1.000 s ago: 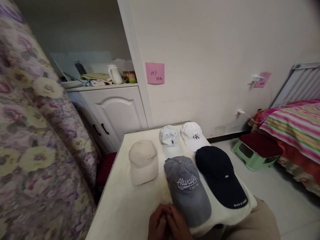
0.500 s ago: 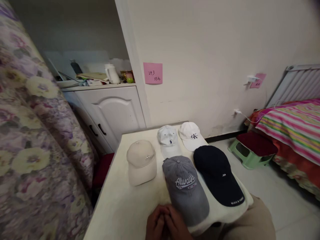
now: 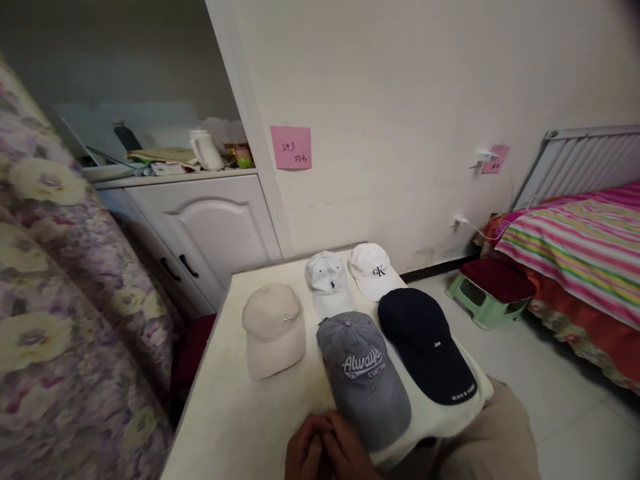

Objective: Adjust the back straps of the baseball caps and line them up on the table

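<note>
My left hand (image 3: 304,448) and my right hand (image 3: 345,445) rest together at the near edge of the table, fingers curled and touching each other. No object shows in either. Just right of them lies a grey cap (image 3: 373,390) with "Always" lettering, its brim toward me. A beige cap (image 3: 274,330) sits to the left, farther from me. Behind the grey cap is a pale cap (image 3: 329,283) with a small dark emblem, beside a white cap (image 3: 374,272) marked CK. On the right lies a navy cap (image 3: 427,343), its long brim pointing to the near right.
The caps lie on a cream-covered table (image 3: 225,400) against the wall. A floral curtain (image 3: 65,280) hangs at left, near a white cabinet (image 3: 225,233) with a jug (image 3: 206,150) on top. A green stool (image 3: 493,290) and a bed (image 3: 580,233) stand at right.
The whole view has shifted, so everything appears farther left. My hands stay together, and the caps keep their places on the table.
</note>
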A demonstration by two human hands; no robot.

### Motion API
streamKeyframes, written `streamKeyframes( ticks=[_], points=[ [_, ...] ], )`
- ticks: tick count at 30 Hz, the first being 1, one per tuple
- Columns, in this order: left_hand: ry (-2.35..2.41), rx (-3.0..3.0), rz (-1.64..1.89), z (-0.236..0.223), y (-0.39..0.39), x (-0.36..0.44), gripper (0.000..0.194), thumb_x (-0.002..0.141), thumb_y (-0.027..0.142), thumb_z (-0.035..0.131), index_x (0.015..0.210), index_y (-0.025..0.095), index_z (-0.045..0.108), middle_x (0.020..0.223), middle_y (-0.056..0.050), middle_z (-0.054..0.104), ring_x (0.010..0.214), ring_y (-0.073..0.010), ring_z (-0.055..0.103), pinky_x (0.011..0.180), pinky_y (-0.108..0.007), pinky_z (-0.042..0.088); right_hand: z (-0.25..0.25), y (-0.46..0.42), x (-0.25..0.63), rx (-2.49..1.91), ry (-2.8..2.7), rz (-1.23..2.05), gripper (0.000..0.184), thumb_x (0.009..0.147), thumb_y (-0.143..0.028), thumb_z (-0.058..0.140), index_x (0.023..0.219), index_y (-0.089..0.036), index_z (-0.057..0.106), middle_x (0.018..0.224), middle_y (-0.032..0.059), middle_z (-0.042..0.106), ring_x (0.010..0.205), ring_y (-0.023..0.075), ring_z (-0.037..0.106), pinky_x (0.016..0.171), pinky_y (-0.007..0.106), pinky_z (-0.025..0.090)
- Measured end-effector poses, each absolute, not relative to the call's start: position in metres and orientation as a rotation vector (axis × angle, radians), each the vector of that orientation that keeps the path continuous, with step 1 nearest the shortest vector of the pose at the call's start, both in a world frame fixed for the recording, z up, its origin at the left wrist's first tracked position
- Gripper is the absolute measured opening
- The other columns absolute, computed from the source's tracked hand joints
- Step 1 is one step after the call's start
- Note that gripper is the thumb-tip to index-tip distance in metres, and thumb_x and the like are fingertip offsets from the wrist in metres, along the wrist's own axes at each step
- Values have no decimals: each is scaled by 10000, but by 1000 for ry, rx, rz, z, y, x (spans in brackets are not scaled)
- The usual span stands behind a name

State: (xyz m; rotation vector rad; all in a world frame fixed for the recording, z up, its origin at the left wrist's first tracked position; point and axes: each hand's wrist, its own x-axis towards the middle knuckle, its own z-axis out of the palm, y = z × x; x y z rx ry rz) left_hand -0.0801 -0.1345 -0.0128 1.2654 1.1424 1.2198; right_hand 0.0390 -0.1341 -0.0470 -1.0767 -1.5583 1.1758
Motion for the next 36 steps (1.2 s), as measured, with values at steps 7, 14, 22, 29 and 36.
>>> streamKeyframes(
  ticks=[7,14,22,29,36],
  points=[
    [1141,1242,1216,-12,-135,-79,280,774,443,647,749,168,692,710,-45,692,671,-209,629,628,-278,515,-46,-136,40,-1100,-1548,1178,204,951,-287,415,1017,-191,582,1014,88,655,967,208,613,880,327,459],
    [1164,1230,1205,-9,-135,-80,311,743,479,660,734,170,696,714,-50,701,683,-225,635,647,-290,519,-47,-136,39,-1062,-1525,1125,228,962,-319,415,1012,-190,597,983,76,663,930,202,618,853,322,470],
    [1180,1277,1230,-20,-138,-77,320,790,489,626,775,174,682,704,-42,671,664,-207,604,629,-267,501,-41,-138,41,-1081,-1476,1225,219,955,-304,420,1016,-195,601,988,69,653,956,203,612,864,323,460],
    [1136,1285,1261,-26,-136,-75,317,812,476,594,764,173,675,710,-48,668,683,-221,621,649,-283,508,-43,-139,42,-1064,-1493,1177,225,964,-296,391,1016,-193,584,991,85,649,946,214,618,858,338,468],
    [1140,1319,1250,-24,-134,-77,294,818,454,598,755,178,677,709,-45,684,672,-214,619,640,-273,499,-53,-139,40,-1079,-1517,1093,236,975,-336,382,1023,-226,585,996,73,648,949,213,611,865,331,473]
  ],
)
